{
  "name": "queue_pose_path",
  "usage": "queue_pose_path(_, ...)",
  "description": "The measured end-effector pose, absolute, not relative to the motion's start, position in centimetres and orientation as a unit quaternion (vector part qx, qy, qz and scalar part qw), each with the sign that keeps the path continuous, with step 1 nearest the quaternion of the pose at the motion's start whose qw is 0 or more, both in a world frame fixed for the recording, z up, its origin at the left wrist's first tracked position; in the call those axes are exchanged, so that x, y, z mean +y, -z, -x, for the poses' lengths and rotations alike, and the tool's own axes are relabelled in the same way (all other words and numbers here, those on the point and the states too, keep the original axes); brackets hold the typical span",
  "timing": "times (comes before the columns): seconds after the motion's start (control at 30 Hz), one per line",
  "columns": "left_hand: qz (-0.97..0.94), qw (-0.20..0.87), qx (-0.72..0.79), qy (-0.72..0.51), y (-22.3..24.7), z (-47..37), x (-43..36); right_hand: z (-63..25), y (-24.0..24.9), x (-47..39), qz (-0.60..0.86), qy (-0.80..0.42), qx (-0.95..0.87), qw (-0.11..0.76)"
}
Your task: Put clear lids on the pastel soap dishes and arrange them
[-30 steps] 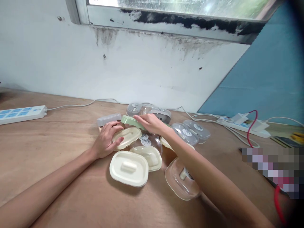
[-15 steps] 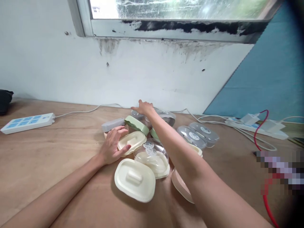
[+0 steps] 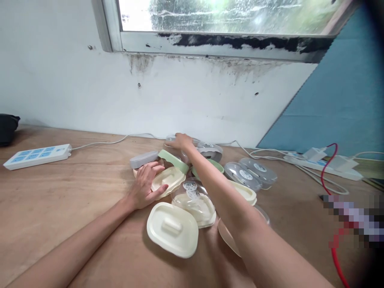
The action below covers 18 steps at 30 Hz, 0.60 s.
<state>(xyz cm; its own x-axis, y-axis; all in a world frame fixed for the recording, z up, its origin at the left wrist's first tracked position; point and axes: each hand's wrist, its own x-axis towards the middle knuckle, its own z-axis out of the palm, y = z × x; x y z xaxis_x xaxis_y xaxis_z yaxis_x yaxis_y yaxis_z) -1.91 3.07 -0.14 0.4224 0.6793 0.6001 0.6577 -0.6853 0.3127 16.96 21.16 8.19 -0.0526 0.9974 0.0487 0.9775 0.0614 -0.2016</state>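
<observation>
My left hand (image 3: 143,185) lies with fingers and thumb spread over the left edge of a cream lid with a raised handle (image 3: 168,179). At the back of the group, my right hand (image 3: 183,143) is closed on a clear plastic lid (image 3: 171,140); its fingertips are partly hidden. Around the hands are a light green container on its side (image 3: 173,161), a grey oblong piece (image 3: 144,159) and a clear dome lid (image 3: 192,192) over cream parts. Nearer me rests another cream lid (image 3: 172,230). My right forearm partly covers a pinkish dish (image 3: 229,236).
Two clear oval lids (image 3: 243,176) lie right of my forearm. White power strips sit at the left (image 3: 37,157) and right (image 3: 324,166), their cables running along the wall. A red cable (image 3: 336,256) curves beside a blurred-out item at the right.
The view has tilted slightly up. The clear lid under my right hand has shifted a little toward the wall. My left hand keeps its place.
</observation>
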Motion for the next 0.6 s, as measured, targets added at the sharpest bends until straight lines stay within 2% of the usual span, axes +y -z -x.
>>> queue_pose_path(0.2, -0.838, 0.017, 0.408, -0.362, 0.1, 1.7, 3.0, -20.0, -11.1, 17.4, 0.622, -0.036, -0.773, 0.119)
queue_pose_path(0.4, -0.835, 0.01, 0.406, -0.372, 0.1, 1.1, 3.0, -19.6, -9.1, 15.7, 0.573, 0.005, -0.815, 0.084)
queue_pose_path(0.6, -0.839, -0.003, 0.4, -0.368, 0.1, 1.3, 3.0, -16.6, -7.5, 20.4, 0.491, -0.036, -0.868, 0.058)
